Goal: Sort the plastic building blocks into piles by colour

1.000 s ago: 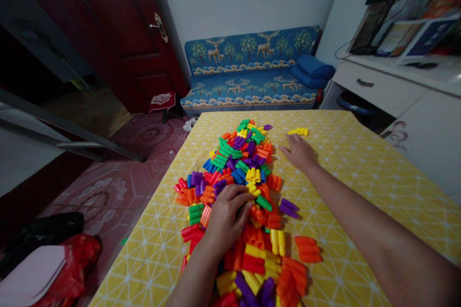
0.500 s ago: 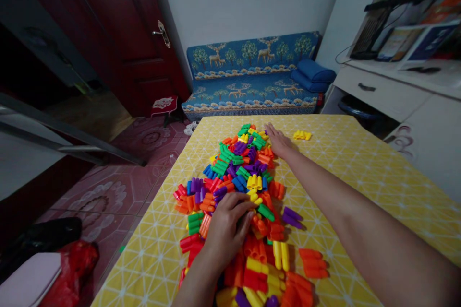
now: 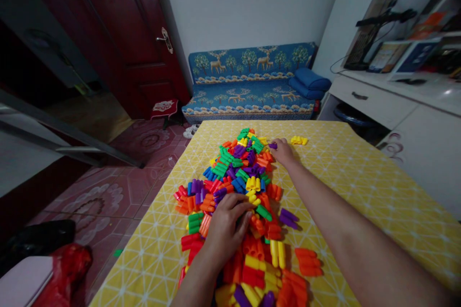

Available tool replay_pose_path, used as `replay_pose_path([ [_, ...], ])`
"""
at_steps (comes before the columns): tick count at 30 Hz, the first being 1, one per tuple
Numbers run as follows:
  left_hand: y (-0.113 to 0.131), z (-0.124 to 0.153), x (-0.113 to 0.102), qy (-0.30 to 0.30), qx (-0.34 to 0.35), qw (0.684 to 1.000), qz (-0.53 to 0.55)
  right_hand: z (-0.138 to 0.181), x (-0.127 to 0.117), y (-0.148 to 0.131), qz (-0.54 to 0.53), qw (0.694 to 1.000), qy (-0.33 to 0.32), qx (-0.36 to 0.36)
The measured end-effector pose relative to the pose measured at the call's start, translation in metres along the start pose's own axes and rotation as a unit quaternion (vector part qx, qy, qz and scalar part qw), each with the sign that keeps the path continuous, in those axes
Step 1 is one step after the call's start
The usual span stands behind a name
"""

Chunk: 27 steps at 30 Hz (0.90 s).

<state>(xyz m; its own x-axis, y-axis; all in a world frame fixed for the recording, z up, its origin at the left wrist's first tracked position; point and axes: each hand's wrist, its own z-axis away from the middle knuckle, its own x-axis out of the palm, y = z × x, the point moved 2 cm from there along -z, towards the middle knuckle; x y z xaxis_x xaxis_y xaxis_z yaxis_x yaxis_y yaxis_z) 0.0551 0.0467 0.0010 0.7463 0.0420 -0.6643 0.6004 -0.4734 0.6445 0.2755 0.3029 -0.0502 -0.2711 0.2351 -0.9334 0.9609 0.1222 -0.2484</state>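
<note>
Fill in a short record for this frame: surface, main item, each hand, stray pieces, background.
Surface: yellow patterned tablecloth over a table
Main item: pile of coloured plastic blocks down the middle
Left hand: palm-down on the near part of the pile, fingers bent; grip unclear
Right hand: at the pile's far end, fingertips pinching a purple block
Stray pieces: yellow blocks apart at the far end; orange blocks near right
Background: blue deer-print sofa, dark red door

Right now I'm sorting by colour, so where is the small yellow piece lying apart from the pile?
Head view: the yellow piece lies alone on the tablecloth toward its far end, just right of the right hand.
</note>
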Motion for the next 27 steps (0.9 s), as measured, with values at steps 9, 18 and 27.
replay_pose_path([
  [9,-0.003,0.000,0.000,0.016,0.020,1.000,0.005,0.094,-0.032,0.006,-0.006,0.998,0.003,-0.068],
  [18,-0.005,0.000,0.002,0.019,0.024,1.000,-0.004,0.188,-0.055,0.008,-0.057,0.997,0.040,0.023],
  [27,-0.004,0.001,0.002,0.024,0.029,0.999,-0.005,0.220,-0.065,-0.017,-0.227,0.970,-0.081,-0.017],
])
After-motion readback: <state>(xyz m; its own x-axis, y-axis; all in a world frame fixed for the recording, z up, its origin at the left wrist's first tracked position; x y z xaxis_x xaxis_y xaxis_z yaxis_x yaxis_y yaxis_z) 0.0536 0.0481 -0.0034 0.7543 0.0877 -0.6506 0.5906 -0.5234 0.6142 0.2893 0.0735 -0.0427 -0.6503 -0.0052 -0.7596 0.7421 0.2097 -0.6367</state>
